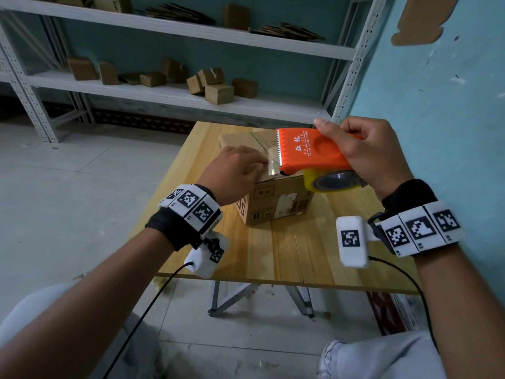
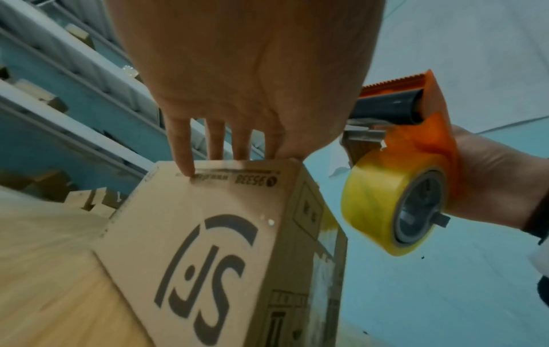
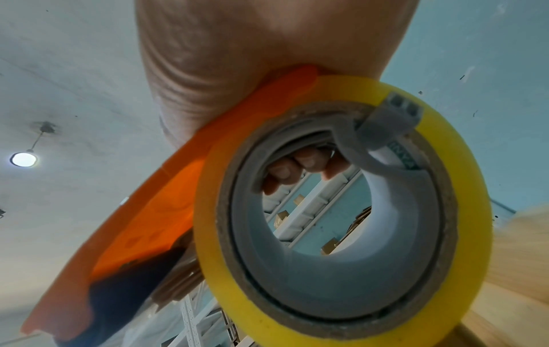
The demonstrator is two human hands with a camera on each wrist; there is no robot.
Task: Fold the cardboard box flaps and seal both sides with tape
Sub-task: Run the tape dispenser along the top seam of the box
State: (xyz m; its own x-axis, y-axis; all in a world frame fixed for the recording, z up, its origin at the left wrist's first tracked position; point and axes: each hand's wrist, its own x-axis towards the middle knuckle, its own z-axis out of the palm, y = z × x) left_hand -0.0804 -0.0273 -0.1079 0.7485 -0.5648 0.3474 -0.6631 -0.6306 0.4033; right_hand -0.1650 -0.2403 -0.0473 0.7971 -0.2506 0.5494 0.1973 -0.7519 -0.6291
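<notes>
On top of the cardboard box point(image 1: 273, 198) mid-table point(image 1: 287, 253), my left hand point(image 1: 235, 170) presses flat fingers point(image 2: 181, 150) on the tape end while my right hand point(image 1: 374, 157) grips the tape dispenser point(image 1: 308, 151). I'd pull straight along the seam, keeping tension.

The cardboard box point(image 1: 276, 199) is matt brown corrugated paperboard with dark printed marks and a torn, whitish label patch. The tape dispenser point(image 1: 314, 150) has a smooth orange plastic shell — faintly glossy — with a saw-toothed edge (whether metal or plastic cannot be told). Its tape roll point(image 2: 383, 206) is glossy, translucent yellow film on a rough brown card core. The worktop point(image 1: 297, 255) is pale wood with a smooth finish.
</notes>
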